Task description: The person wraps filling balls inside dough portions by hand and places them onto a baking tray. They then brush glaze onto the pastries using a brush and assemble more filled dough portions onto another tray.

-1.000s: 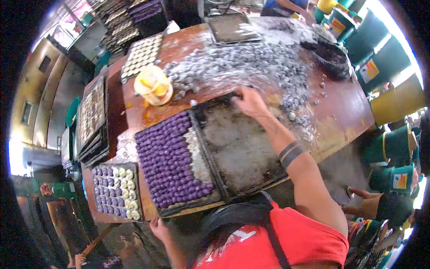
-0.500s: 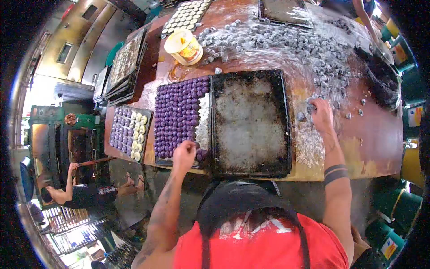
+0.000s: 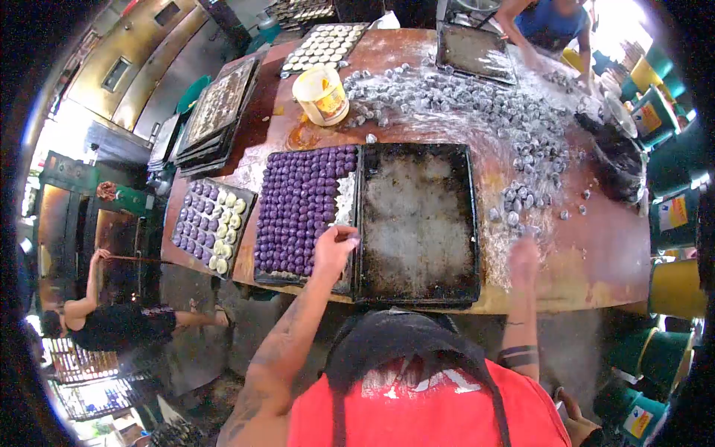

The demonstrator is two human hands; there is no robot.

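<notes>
My left hand (image 3: pixel 333 252) is over the right edge of a tray packed with rows of purple dough balls (image 3: pixel 302 201). Its thumb and fingertips are pinched together; whatever they hold is too small to name. An empty dark baking tray (image 3: pixel 418 223) lies right beside that one, close to my fingertips. My right hand (image 3: pixel 523 257), smeared by motion, is just in front of loose flour-dusted dough balls (image 3: pixel 519 197) on the table's right side. Its fingers do not show clearly.
A white bucket (image 3: pixel 320 95) stands behind the purple rows. Stacked trays (image 3: pixel 216 112) and a tray of purple and pale pieces (image 3: pixel 212 223) lie left. Another tray (image 3: pixel 475 52) sits at the back, near a co-worker in blue (image 3: pixel 551 30). Another person (image 3: pixel 123 320) is at far left.
My left hand has moved right and slightly up, off the purple rows to the tray's edge. My right hand has drawn back from the floured balls towards my body. The view has shifted.
</notes>
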